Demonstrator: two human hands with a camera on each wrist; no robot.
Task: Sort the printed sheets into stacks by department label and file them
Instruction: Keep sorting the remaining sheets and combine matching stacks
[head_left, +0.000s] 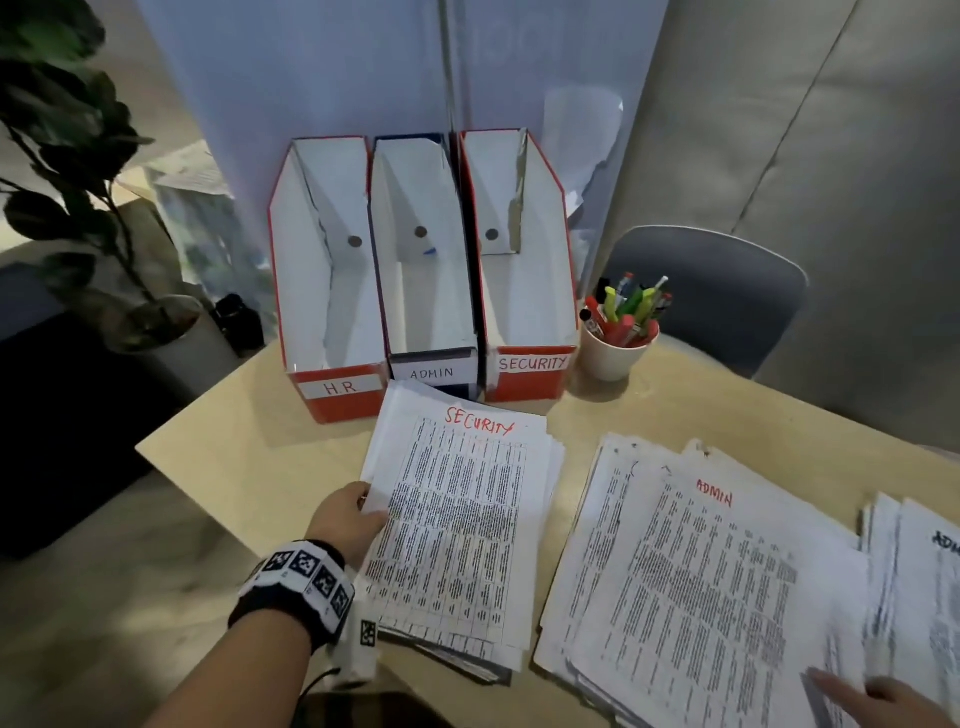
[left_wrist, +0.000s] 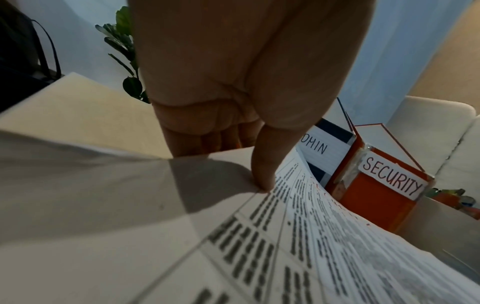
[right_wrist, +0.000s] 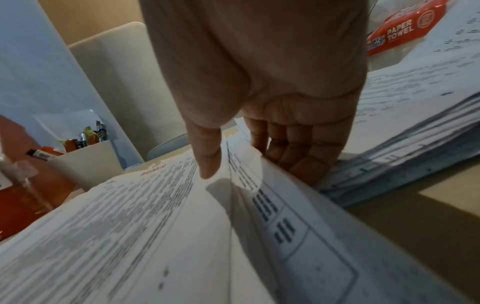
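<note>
Three file boxes stand at the back of the table: red H.R. (head_left: 332, 291), blue ADMIN (head_left: 426, 280) and red SECURITY (head_left: 524, 270); no sheets show inside them. In front lies a stack of printed sheets headed SECURITY (head_left: 457, 519). My left hand (head_left: 348, 519) pinches its left edge, thumb (left_wrist: 262, 181) on the top sheet and fingers underneath. To the right a looser stack headed ADMIN (head_left: 691, 571) is spread out. My right hand (head_left: 878, 701) holds its near right edge, thumb (right_wrist: 210, 168) on top and fingers (right_wrist: 298, 160) under lifted sheets.
Another paper stack (head_left: 924, 571) lies at the far right. A white cup of pens (head_left: 618, 353) stands beside the SECURITY box, with a grey chair (head_left: 717, 291) behind it. A potted plant (head_left: 78, 182) is off the table's left edge. A paper towel pack (right_wrist: 405, 26) lies beyond the papers.
</note>
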